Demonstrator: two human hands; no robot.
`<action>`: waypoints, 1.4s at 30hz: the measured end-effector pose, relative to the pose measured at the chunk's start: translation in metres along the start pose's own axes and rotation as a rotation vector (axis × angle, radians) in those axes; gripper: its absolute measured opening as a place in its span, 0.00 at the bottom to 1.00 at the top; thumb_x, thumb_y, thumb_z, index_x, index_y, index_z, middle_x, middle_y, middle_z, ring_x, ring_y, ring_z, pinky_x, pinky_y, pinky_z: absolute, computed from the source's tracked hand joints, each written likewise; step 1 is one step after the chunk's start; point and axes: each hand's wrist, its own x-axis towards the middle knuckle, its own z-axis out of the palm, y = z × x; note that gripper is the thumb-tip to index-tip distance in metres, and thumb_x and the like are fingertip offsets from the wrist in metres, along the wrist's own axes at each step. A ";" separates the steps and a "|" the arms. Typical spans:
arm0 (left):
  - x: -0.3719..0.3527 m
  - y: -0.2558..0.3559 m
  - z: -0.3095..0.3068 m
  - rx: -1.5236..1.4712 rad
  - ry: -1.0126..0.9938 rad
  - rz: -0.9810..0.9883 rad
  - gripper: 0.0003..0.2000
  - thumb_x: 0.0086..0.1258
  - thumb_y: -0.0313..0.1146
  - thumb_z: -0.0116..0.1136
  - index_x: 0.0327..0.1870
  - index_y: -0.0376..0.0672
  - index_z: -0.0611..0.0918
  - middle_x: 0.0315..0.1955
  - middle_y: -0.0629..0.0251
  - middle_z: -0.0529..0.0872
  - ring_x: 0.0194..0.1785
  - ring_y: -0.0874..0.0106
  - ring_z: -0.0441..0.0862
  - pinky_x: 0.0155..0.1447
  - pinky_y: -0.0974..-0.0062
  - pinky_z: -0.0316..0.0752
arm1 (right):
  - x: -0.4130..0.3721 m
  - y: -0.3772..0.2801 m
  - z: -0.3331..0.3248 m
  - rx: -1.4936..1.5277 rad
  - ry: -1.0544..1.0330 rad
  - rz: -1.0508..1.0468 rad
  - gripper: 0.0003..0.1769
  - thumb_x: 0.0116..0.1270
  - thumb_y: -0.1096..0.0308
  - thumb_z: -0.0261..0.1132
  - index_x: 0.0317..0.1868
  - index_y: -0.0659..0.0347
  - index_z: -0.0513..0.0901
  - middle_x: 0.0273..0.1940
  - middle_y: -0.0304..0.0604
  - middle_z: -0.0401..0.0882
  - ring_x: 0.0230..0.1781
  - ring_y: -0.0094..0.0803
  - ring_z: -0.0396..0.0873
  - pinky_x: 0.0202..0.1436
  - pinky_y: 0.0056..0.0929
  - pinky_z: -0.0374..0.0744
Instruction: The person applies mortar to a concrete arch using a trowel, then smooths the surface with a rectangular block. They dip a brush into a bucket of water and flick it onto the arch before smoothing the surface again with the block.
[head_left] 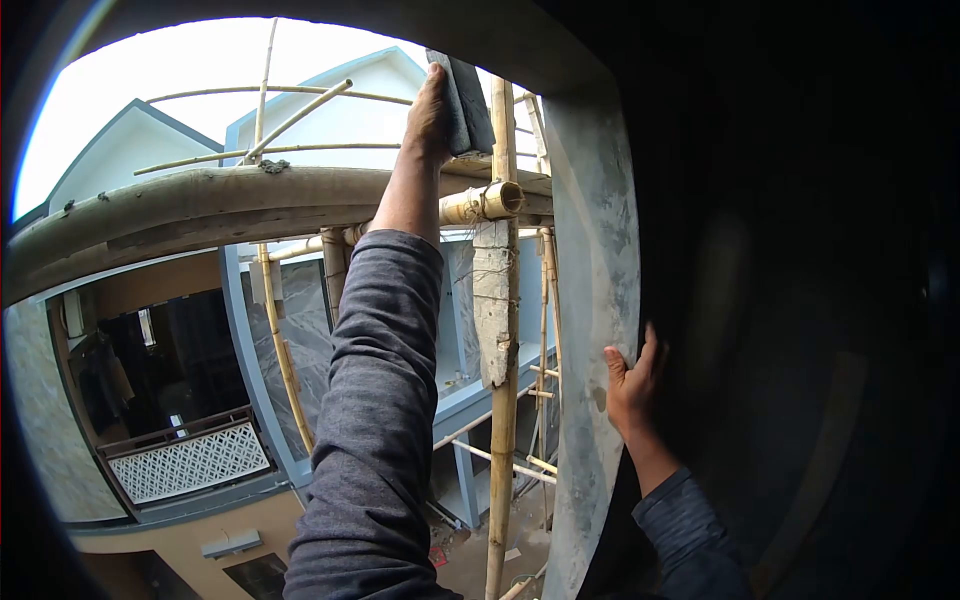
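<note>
My left hand (428,118), at the end of a raised arm in a grey sleeve, is closed on a dark grey flat block (467,105). The block is held upright near the top of the wall opening, beside a bamboo pole. Its exact kind is not clear, and most of my fingers are hidden. Lower on the right, my right hand (632,392) rests at the inner edge of the grey plastered side of the opening (592,250). Its thumb and fingers are spread, and nothing shows in it.
Outside the opening stands bamboo scaffolding with an upright pole (503,440), a thick horizontal pole (200,195) and a cut pole end (500,200). A rough board (492,300) is fixed to the upright. Beyond are a building with a white balcony panel (190,463) and ground far below.
</note>
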 end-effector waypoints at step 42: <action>-0.049 0.204 0.014 1.427 0.779 1.590 0.47 0.58 0.57 0.65 0.65 0.32 0.52 0.57 0.47 0.57 0.63 0.59 0.60 0.63 0.54 0.60 | -0.002 0.004 0.003 0.007 0.087 -0.055 0.34 0.66 0.55 0.67 0.66 0.66 0.69 0.60 0.64 0.69 0.62 0.61 0.68 0.66 0.49 0.67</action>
